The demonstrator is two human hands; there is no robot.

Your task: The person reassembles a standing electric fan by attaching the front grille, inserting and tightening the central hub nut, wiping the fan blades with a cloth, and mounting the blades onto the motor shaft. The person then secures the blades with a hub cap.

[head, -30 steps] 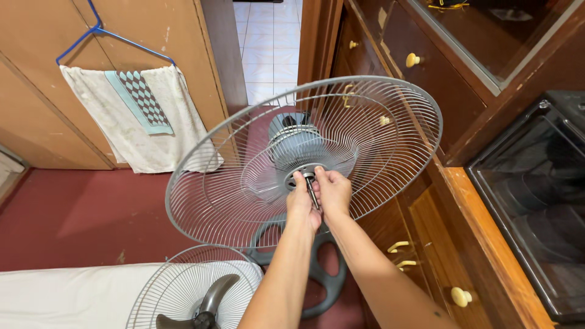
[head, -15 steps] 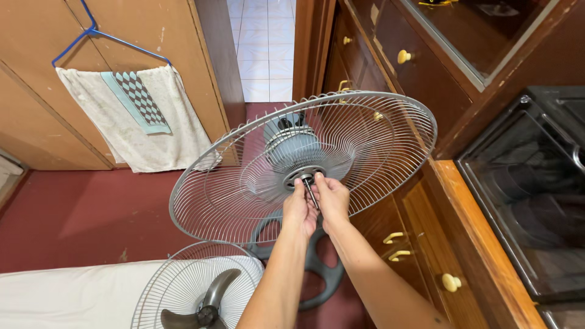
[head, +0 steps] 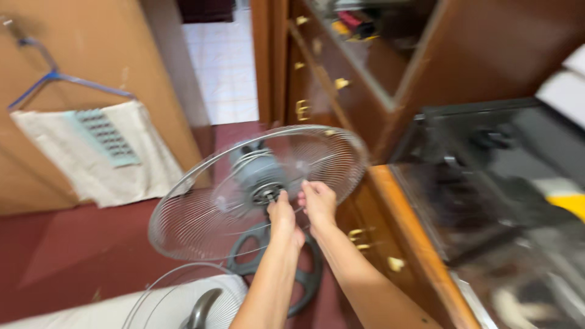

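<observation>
At the near left edge, a second wire fan guard point(head: 177, 298) with a grey fan blade point(head: 201, 311) lies on a white padded surface point(head: 73, 314). Both forearms rise from the bottom centre of the view.

The left hand point(head: 282, 214) is closed around the centre of the fan, at the hub point(head: 268, 194) of the rear wire guard point(head: 244, 195). The view is blurred, so what the fingers pinch cannot be told. The right hand point(head: 318, 202) sits just beside it, to the right, fingers curled toward the same spot; its exact grip cannot be told either.

The rear wire guard is tilted, its open face turned up toward the person. The grey motor housing point(head: 256, 167) sits just behind the hub. Below the hands, the dark round fan base point(head: 292, 268) stands on the red floor point(head: 79, 244).

To the right, a wooden cabinet point(head: 378, 244) with pale handles runs from near to far; a black appliance point(head: 487, 183) rests on its top.

Far left, a pale cloth point(head: 91, 158) hangs from a blue hanger point(head: 55, 82) on a wooden door. Far centre, a white tiled floor point(head: 222, 67) shows through an opening.
</observation>
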